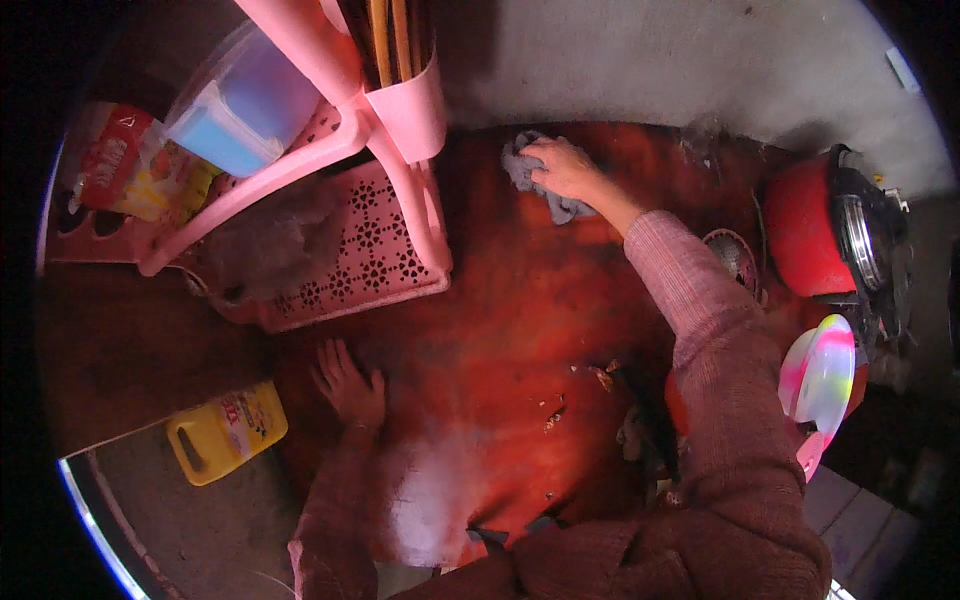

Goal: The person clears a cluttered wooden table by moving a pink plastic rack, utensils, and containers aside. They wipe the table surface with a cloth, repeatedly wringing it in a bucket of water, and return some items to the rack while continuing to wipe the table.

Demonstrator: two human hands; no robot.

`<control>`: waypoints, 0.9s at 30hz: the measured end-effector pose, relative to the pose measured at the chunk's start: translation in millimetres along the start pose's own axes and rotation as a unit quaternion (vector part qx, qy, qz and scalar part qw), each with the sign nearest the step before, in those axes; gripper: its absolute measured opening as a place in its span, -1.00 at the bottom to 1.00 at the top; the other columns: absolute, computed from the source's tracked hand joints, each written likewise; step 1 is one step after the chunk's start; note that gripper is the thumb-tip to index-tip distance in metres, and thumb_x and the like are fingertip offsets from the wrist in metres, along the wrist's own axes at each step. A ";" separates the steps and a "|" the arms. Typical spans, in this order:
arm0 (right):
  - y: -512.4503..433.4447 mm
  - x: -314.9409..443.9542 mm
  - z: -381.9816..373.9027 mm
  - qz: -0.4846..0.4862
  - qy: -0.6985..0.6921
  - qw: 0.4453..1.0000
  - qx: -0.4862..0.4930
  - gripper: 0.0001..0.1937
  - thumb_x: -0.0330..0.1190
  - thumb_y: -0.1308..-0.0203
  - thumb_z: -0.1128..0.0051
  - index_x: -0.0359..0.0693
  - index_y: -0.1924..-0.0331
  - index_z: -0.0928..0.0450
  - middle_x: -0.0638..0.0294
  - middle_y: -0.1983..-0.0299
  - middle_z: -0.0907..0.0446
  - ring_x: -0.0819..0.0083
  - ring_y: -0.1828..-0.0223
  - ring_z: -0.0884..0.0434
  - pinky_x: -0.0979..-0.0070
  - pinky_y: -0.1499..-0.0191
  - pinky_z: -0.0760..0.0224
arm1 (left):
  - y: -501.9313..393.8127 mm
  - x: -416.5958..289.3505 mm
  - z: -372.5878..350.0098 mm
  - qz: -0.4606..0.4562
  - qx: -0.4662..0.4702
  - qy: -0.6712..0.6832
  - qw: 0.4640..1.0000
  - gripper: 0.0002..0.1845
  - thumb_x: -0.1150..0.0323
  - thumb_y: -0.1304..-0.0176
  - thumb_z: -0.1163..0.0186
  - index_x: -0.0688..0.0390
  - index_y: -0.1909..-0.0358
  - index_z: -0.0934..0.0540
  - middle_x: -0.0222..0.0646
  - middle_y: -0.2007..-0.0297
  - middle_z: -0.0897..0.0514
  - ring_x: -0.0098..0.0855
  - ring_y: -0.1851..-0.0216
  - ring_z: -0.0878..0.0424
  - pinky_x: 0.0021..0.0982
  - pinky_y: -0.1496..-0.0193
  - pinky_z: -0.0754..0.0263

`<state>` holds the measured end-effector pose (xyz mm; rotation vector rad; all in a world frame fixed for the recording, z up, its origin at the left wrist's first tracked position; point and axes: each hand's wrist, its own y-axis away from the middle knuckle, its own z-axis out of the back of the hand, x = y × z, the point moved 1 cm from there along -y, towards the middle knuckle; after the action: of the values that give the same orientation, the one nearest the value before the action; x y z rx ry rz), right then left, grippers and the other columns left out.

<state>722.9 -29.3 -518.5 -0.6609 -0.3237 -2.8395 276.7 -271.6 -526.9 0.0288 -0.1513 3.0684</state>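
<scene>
A crumpled grey cloth point(566, 209) lies under my right hand point(559, 169), near the far edge of a reddish-brown wooden table point(517, 300). The fingers of that hand are curled onto the cloth and press it to the tabletop. My left hand point(351, 386) rests flat on the table at the near left, fingers apart, holding nothing. Small scraps point(554, 418) of debris lie on the table between my two arms, nearer to my body.
A pink plastic rack point(382, 247) with a chopstick holder point(412, 112) stands at the left, carrying a blue container point(247, 112) and packets. A yellow jug point(229, 433) lies at lower left. A red pot point(806, 229), a strainer point(727, 255) and a colourful bowl point(821, 375) are at right.
</scene>
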 end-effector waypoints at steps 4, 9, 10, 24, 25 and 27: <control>-34.6 42.9 -10.8 0.037 0.029 0.991 -0.124 -0.51 -0.19 -0.13 -0.14 0.10 -0.21 -0.49 0.24 -0.28 -0.40 0.05 -0.30 -0.32 -0.13 -0.27 -0.18 | 0.1 2.7 -4.5 -0.005 -0.006 -0.019 1.000 -0.14 0.14 -0.11 -0.15 0.23 -0.42 -0.09 -0.13 -0.44 -0.08 -0.07 -0.48 0.03 0.14 -0.48 0.24; -55.4 100.5 -63.5 0.015 0.104 0.989 -0.105 -0.59 -0.23 -0.18 -0.09 0.22 -0.16 -0.52 0.28 -0.35 -0.32 0.04 -0.36 -0.24 -0.37 -0.26 -0.02 | 6.1 2.7 -5.5 -0.009 -0.007 -0.013 1.000 -0.14 0.14 -0.10 -0.14 0.22 -0.43 -0.09 -0.14 -0.44 -0.09 -0.07 -0.48 0.02 0.19 -0.46 0.21; -43.0 100.1 -65.0 0.034 0.107 0.988 -0.108 -0.59 -0.25 -0.17 -0.09 0.22 -0.15 -0.53 0.28 -0.34 -0.32 0.04 -0.35 -0.25 -0.36 -0.25 -0.03 | 6.3 1.4 -4.5 -0.005 0.001 -0.012 1.000 -0.14 0.14 -0.10 -0.14 0.22 -0.43 -0.09 -0.13 -0.44 -0.10 -0.07 -0.48 0.02 0.19 -0.45 0.21; -29.5 62.0 -33.5 -0.033 0.111 0.981 -0.154 -0.54 0.00 -0.16 -0.12 0.07 -0.13 -0.58 0.32 -0.24 -0.44 0.23 -0.27 -0.34 -0.06 -0.19 -0.19 | 5.6 3.5 -3.8 -0.005 -0.012 0.013 1.000 -0.15 0.05 -0.17 -0.12 0.17 -0.45 -0.08 -0.15 -0.45 -0.08 -0.02 -0.47 0.02 0.21 -0.44 0.21; -23.3 70.5 -46.8 -0.025 0.124 0.980 -0.152 -0.53 0.02 -0.16 -0.12 0.09 -0.14 -0.57 0.36 -0.27 -0.42 0.26 -0.28 -0.32 -0.03 -0.19 -0.20 | 5.9 4.7 -6.3 -0.006 -0.015 0.017 1.000 -0.16 0.04 -0.18 -0.11 0.17 -0.45 -0.08 -0.15 -0.45 -0.08 -0.03 -0.48 0.03 0.21 -0.43 0.20; -4.8 86.0 -63.1 0.015 0.132 0.980 -0.149 -0.53 0.03 -0.17 -0.12 0.11 -0.14 -0.57 0.40 -0.28 -0.41 0.28 -0.27 -0.32 0.03 -0.17 -0.21 | 7.0 7.6 -10.4 -0.008 -0.022 0.021 1.000 -0.16 0.02 -0.19 -0.10 0.16 -0.45 -0.08 -0.15 -0.45 -0.08 -0.05 -0.48 0.04 0.22 -0.42 0.18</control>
<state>620.4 -53.9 -535.4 -0.3235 0.1566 -2.9249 268.4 -276.9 -537.7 -0.0360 -0.2136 3.0456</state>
